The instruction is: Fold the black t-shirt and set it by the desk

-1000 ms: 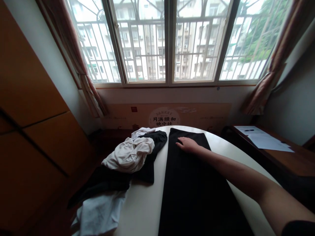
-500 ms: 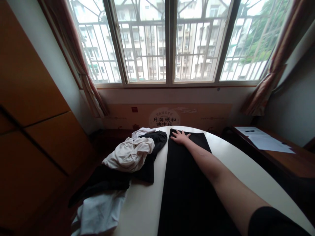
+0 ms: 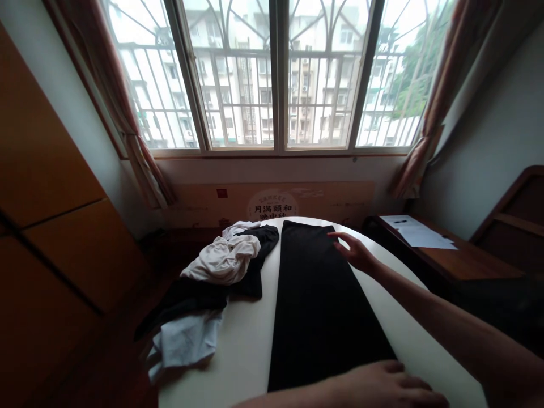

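Observation:
A long black garment (image 3: pixel 314 300), which looks like folded trousers, lies flat lengthwise on the white round table (image 3: pixel 242 340). At its far right corner is my right hand (image 3: pixel 355 252), open with the fingers apart, the index fingertip just over the edge. I cannot tell whether it touches the cloth. My left hand (image 3: pixel 374 385) reaches across the near end from the bottom of the view. Its fingers point right, stretched and slightly bent, with nothing visible in them; the thumb is hidden.
Left on the table lies a heap of clothes: a crumpled cream garment (image 3: pixel 223 258), dark clothing (image 3: pixel 191 300) and a light blue garment (image 3: pixel 189 340) hanging over the edge. A wooden desk (image 3: pixel 476 266) with papers (image 3: pixel 425 235) stands right. Behind are barred windows (image 3: pixel 238 96).
My right hand has lifted from the garment's far end and shifted to its right edge. My left hand has come into view at the bottom. The view has turned slightly right.

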Demonstrator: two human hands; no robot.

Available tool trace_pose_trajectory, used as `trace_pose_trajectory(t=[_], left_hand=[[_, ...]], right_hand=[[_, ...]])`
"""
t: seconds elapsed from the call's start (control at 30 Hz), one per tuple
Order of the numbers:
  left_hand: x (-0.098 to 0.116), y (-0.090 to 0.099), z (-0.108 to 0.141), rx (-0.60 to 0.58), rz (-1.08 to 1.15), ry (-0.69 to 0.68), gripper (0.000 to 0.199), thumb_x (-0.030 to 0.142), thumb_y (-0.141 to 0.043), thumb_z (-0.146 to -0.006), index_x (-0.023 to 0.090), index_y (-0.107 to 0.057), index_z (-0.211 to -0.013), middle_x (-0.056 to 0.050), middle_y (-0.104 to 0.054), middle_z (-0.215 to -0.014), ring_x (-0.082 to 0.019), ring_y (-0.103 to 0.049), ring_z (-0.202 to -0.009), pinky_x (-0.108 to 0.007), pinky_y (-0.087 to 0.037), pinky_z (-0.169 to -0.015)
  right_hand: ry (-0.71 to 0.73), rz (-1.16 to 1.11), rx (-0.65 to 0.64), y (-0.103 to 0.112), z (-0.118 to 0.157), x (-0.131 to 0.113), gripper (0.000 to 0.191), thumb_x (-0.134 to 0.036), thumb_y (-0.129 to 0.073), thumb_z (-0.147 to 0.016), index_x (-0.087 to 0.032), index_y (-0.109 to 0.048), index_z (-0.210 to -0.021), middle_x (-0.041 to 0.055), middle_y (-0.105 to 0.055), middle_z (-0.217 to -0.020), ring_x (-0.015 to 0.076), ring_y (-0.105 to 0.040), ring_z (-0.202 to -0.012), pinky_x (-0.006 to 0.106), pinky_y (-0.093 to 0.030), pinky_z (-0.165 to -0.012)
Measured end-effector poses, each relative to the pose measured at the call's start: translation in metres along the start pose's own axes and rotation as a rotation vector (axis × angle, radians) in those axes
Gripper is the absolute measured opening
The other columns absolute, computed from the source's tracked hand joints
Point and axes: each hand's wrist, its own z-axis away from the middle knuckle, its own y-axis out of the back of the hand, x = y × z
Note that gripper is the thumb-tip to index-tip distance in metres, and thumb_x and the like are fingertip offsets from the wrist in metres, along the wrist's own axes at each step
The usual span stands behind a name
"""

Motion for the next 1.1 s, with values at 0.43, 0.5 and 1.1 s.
trace_pose_trajectory(t=[0.43,0.5,1.1], left_hand=[[0.000,0.133,0.037,-0.313,-0.004,0.888,0.023,0.034,-0.064,-0.090,0.018,-0.072,-0.104,-0.010,-0.074,-0.101,-0.024,-0.071,-0.089,-0.029,-0.053,-0.073],[0.014,0.149,0.056,-0.371,0.011,1.134,0.027,0.033,-0.063,-0.089,0.015,-0.073,-0.107,-0.013,-0.075,-0.103,-0.028,-0.071,-0.095,-0.034,-0.055,-0.083],[0.191,0.043,0.186,0.006,-0.212,0.997,0.086,0.001,-0.058,-0.067,0.040,-0.054,-0.144,-0.005,-0.053,-0.151,-0.033,-0.052,-0.138,-0.060,-0.045,-0.110]], right_hand=[[-0.168,0.006,-0.110,0.070,0.336,-0.079,0.037,-0.040,-0.064,-0.093,-0.036,-0.069,-0.129,0.0073,-0.067,-0.135,0.0319,-0.066,-0.120,0.043,-0.061,-0.097],[-0.105,0.057,-0.207,0.067,0.350,-0.099,0.049,-0.040,-0.070,-0.088,-0.042,-0.064,-0.136,0.0055,-0.060,-0.143,0.0353,-0.061,-0.127,0.048,-0.059,-0.101],[-0.115,0.288,-0.206,0.024,0.385,-0.113,0.072,-0.011,-0.057,-0.079,-0.043,-0.056,-0.143,0.0030,-0.043,-0.157,0.0395,-0.045,-0.142,0.065,-0.045,-0.106]])
